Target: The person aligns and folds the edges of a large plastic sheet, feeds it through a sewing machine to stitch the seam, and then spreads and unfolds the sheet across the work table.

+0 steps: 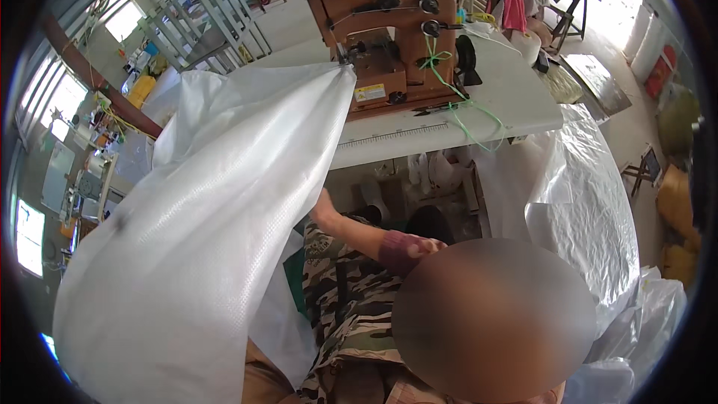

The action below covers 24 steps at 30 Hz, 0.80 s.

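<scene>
Bag: a big white woven bag [202, 239] hangs down from the desk and fills the left side of the view; its top corner sits right at the needle of the sewing machine [389, 37]; the rest droops over the desk edge toward the floor.

Sewing machine: brown and heavy; it stands on the white desk [516, 97]; green thread [449, 97] trails from it across the desk top.

Left hand: not seen; the bag covers that side.

Right hand: one hand [323, 206] reaches up under the desk edge, just beside the bag's hanging side; it touches or is very near the bag; I cannot tell if it is open or closed, since the bag hides the fingers.

Arm: bare forearm with a dark red wristband [400, 251], above a lap in camouflage cloth [348, 307].

Other things: more clear and white plastic sheets [591, 209] pile up on the right; metal frames [209, 15] stand far back.

How far: only the very corner of the bag is at the needle; it looks like the seam is at one end; I cannot tell which end, so I cannot say how much is left.
</scene>
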### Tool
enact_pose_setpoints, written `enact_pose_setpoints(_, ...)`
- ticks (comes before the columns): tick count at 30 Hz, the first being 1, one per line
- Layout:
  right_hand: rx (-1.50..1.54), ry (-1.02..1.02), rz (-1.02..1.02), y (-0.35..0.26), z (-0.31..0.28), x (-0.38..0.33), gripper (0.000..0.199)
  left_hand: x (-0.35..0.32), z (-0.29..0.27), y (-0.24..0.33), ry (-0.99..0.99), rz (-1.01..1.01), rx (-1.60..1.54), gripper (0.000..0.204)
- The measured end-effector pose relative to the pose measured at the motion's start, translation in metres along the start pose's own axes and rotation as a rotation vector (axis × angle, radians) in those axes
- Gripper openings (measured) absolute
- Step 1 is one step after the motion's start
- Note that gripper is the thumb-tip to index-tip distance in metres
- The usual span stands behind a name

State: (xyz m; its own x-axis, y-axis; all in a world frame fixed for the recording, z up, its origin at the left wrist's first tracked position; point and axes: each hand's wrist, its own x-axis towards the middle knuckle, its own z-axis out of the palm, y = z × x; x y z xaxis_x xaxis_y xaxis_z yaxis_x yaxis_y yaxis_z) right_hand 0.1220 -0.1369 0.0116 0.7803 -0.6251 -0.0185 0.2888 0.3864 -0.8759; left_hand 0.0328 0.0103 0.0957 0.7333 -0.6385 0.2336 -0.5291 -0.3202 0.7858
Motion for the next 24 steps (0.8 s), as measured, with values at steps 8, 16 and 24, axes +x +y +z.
enact_pose_setpoints(8,-0.07,-0.478,-0.014,-0.067,-0.033,-0.049,0.031,0.019,-0.005,0.016,-0.003,0.055,0.087,0.024)
enact_pose_setpoints(16,0.095,-0.48,0.086,-0.1,-0.066,-0.078,0.027,0.034,-0.012,0.025,-0.039,0.114,0.211,0.024)
enact_pose_setpoints(24,-0.41,-0.445,-0.359,-0.094,-0.057,-0.063,0.026,0.052,-0.014,0.061,-0.076,0.432,0.653,0.024)
